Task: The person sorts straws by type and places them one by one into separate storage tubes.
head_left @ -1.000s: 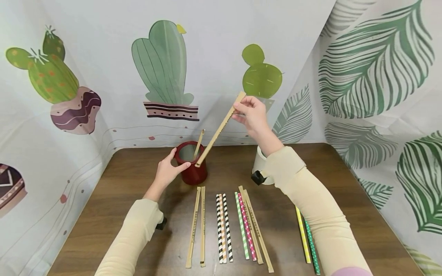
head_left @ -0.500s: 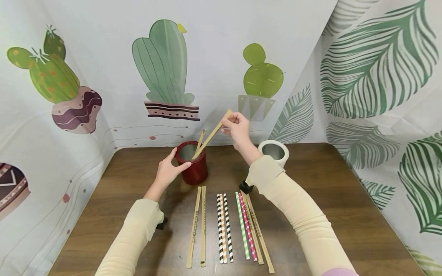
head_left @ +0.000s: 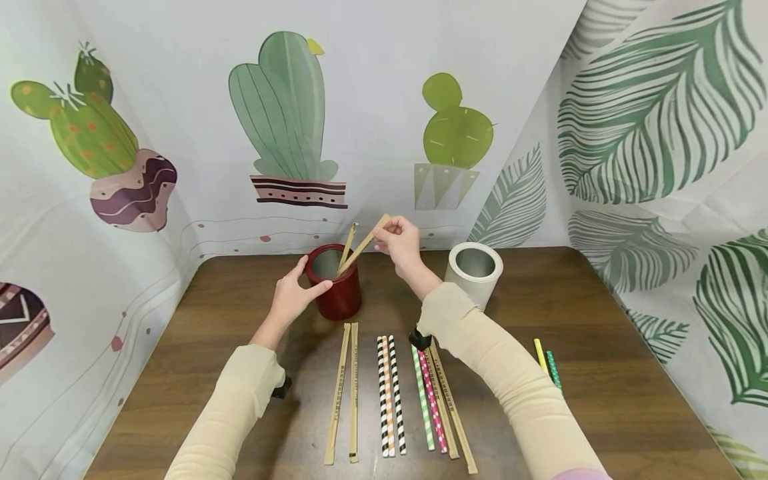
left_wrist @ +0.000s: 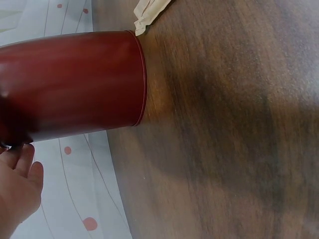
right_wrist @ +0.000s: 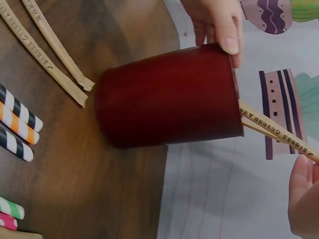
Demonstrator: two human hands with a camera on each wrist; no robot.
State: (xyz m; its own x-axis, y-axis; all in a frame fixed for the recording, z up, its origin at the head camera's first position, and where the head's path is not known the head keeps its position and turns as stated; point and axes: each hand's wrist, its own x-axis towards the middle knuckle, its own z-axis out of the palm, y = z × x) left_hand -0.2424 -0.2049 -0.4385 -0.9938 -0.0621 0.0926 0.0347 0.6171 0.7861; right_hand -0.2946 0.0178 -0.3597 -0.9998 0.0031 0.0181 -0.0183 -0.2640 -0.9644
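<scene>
At the back left of the table stands a dark red cylindrical cup. My left hand holds it by the rim, thumb at the front and fingers on the far left side. My right hand pinches the upper end of a paper-wrapped straw, whose lower end is inside the red cup. Another wrapped straw leans in the cup beside it. In the right wrist view, printed lettering shows on the held wrapped straw. The cup's wall hides both lower ends.
A white cup stands to the right. Two wrapped straws lie in front of the red cup, then several striped straws and dotted, green-striped and wrapped ones. My right sleeve partly covers yellow and green straws.
My right hand has moved down and left, lowering the wrapped straw from above the red cup into it. My left hand stays on the cup.
</scene>
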